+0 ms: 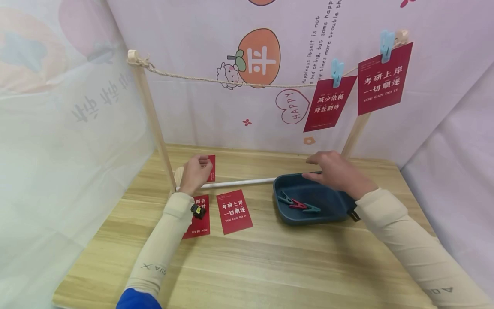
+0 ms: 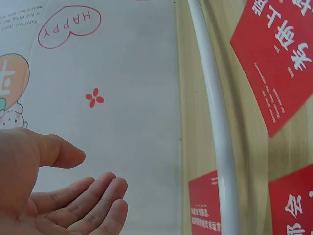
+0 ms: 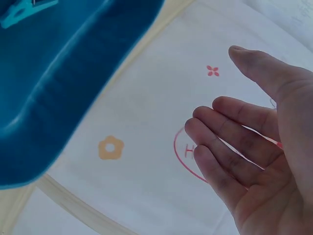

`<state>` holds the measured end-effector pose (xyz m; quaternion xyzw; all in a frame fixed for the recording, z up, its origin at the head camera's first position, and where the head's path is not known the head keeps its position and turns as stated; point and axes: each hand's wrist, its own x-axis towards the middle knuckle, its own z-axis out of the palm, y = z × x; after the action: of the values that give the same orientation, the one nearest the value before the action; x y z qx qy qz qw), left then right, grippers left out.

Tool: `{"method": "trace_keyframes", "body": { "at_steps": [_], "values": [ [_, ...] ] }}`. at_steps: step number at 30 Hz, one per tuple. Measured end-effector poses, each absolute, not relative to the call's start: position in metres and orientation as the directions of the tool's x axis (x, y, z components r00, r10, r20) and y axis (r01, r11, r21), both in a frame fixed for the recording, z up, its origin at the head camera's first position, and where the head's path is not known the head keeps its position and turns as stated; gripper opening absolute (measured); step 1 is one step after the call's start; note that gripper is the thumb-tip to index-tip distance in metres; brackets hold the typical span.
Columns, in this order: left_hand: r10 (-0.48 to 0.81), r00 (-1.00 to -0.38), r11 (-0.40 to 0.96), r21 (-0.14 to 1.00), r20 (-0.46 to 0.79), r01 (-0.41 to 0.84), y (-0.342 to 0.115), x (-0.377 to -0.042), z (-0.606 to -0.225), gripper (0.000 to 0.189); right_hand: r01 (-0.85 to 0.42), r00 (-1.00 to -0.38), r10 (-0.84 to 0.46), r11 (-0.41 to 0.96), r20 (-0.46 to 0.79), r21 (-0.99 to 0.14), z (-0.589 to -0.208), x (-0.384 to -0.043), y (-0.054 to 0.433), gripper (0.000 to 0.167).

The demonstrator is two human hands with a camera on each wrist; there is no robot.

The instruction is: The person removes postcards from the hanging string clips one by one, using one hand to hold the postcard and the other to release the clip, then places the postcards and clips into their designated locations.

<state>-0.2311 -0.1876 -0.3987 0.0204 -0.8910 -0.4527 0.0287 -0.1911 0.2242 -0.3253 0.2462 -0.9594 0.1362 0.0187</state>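
Observation:
My left hand (image 1: 196, 174) is above the table's left side, fingers loosely bent with nothing in them, as the left wrist view confirms. Beyond it, partly hidden, lies a small red card (image 1: 212, 169). Another red card (image 1: 201, 229) is under my left wrist, and a third card (image 1: 234, 211) lies face up to its right. Over the back of a dark blue tray (image 1: 287, 219) hovers my right hand (image 1: 339, 174), thumb apart from relaxed fingers, holding nothing. Inside the tray are a red clothespin (image 1: 298, 204) and two green clothespins (image 1: 311, 208).
A twine line (image 1: 231, 82) runs between two wooden posts (image 1: 152, 116). Light blue clothespins (image 1: 337, 71) hold two red cards (image 1: 329, 107) at its right end. A white rod (image 1: 243, 183) crosses low between the posts, behind the nearer cards. Printed cloth (image 1: 193, 120) hangs at the back.

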Motion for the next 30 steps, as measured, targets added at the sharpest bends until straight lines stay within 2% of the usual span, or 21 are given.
{"method": "trace_keyframes", "body": {
  "at_steps": [10, 30],
  "values": [
    [-0.012, -0.995, 0.57, 0.819, 0.096, 0.073, -0.172, -0.231, -0.387, 0.041, -0.501, -0.866, -0.478, 0.833, 0.149, -0.235, -0.305, -0.188, 0.226, 0.053],
    [0.038, -0.988, 0.537, 0.831, 0.146, 0.144, -0.139, -0.224, -0.361, 0.043, -0.523, -0.842, -0.47, 0.832, 0.266, -0.183, -0.278, -0.179, 0.23, 0.052]
  ]
}}
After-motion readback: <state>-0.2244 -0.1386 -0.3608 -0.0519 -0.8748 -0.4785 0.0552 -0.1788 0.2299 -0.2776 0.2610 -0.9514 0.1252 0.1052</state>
